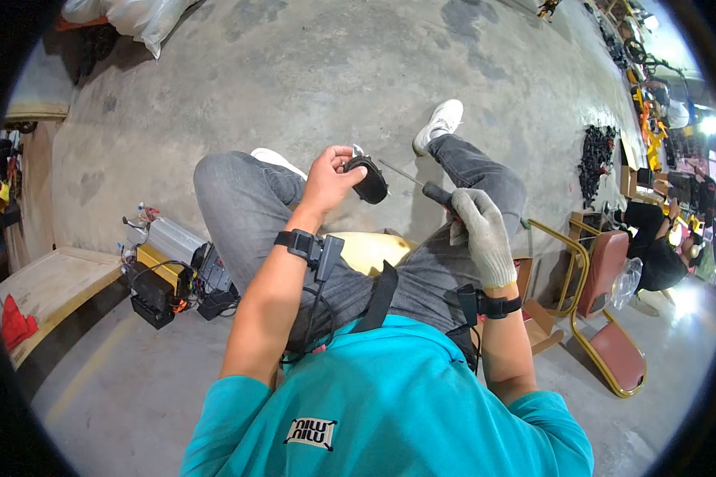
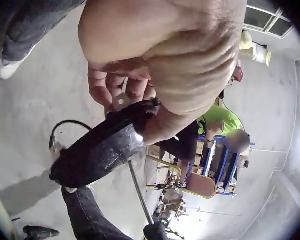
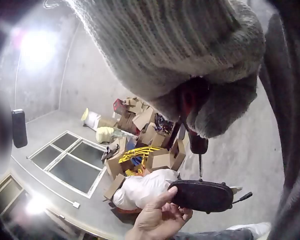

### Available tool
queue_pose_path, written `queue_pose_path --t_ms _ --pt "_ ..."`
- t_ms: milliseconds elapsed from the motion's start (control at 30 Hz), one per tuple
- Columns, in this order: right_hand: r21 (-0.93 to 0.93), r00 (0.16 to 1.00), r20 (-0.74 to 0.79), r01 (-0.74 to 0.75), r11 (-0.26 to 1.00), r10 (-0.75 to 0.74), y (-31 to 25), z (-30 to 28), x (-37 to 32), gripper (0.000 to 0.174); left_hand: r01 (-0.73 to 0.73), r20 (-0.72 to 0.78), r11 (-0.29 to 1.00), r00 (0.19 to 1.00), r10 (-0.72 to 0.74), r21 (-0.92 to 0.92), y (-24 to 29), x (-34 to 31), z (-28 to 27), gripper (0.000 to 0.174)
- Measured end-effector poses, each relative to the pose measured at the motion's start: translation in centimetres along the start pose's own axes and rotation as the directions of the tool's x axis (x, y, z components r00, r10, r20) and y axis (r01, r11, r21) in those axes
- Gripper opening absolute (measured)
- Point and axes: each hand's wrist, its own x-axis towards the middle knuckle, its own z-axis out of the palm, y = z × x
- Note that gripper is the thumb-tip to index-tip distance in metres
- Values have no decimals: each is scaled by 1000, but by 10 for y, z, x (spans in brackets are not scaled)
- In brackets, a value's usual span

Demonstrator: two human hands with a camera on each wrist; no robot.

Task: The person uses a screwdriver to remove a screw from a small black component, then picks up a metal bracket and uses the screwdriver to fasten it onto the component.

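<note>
My bare left hand pinches a black oval part between thumb and fingers, above the floor between the legs. In the left wrist view the part looks glossy, with a thin cable at one end. My gloved right hand grips a screwdriver by its dark handle, the shaft pointing at the black part. From the right wrist view, the shaft runs to the edge of the part; whether its tip touches is unclear.
Metal and black devices stand on the left beside a wooden bench. To the right are a chair with a red-brown seat, an open cardboard box and a seated person. White bags lie at the far left.
</note>
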Motion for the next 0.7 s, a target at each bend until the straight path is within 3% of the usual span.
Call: queue_pose_path --t_ms 33,133,233,400,700 --pt "4 999 43 -5 1000 5 1 0 0 31 1 0 1000 1000 -1 1 2 1 -1 33" --pt "7 995 97 -14 1000 14 -1 1 -2 30 125 48 938 992 -116 -324 5 4 -9 24" --pt "8 994 109 -18 1000 17 -4 2 -1 32 131 97 885 991 -98 -447 10 3 -13 20" --pt "-38 998 68 -15 999 18 -17 0 11 36 182 139 823 982 -127 -538 14 -2 -12 15" --pt "-18 987 149 -57 998 60 -14 8 118 28 263 75 812 962 -263 -521 15 -2 -9 19"
